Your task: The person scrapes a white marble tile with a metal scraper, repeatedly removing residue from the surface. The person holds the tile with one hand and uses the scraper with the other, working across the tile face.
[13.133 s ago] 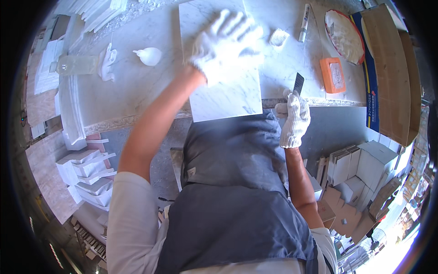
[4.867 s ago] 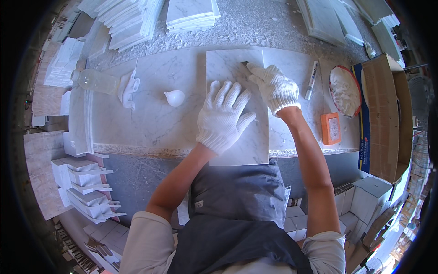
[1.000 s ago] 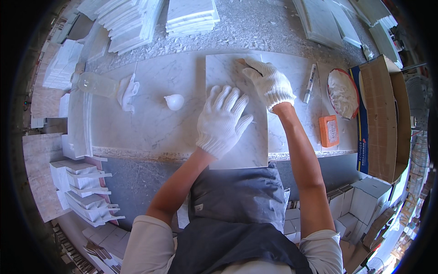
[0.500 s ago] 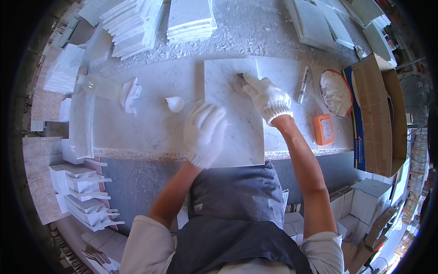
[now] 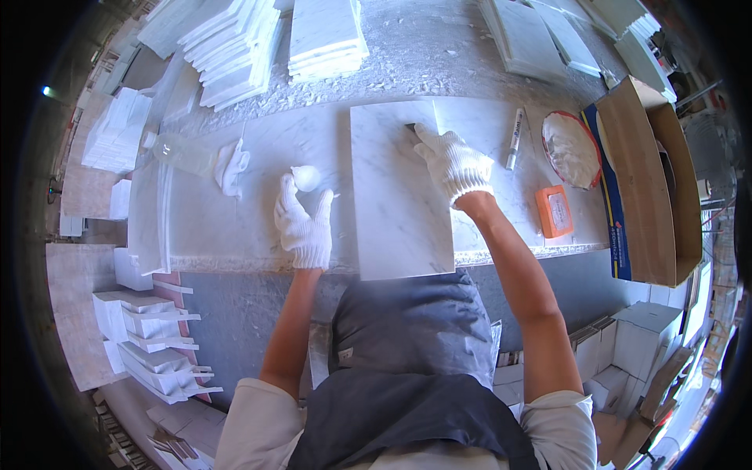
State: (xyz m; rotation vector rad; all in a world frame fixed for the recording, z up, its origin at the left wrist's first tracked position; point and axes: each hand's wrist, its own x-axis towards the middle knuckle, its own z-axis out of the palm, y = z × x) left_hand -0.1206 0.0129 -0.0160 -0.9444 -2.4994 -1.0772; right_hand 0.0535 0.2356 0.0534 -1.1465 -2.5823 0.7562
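Observation:
A white, grey-veined marble tile lies in front of me, its near edge jutting past the bench. My right hand, in a white knit glove, rests at the tile's upper right. It is closed round a small dark-tipped tool; the glove hides most of it. Left of the tile, my gloved left hand has thumb and fingers apart, just below a small white bulb-shaped object. The fingertips are at the bulb's near side, one seeming to touch it, but they are not closed on it.
On the bench stand a clear bottle and a crumpled white cloth at left. At right lie a marker pen, an orange block, a red-rimmed dish of white material and a cardboard box. Tile stacks stand beyond.
My left hand has moved left off the tile to the white bulb, its fingers spreading. My right hand stays in nearly the same place. The bulb's nub no longer points left.

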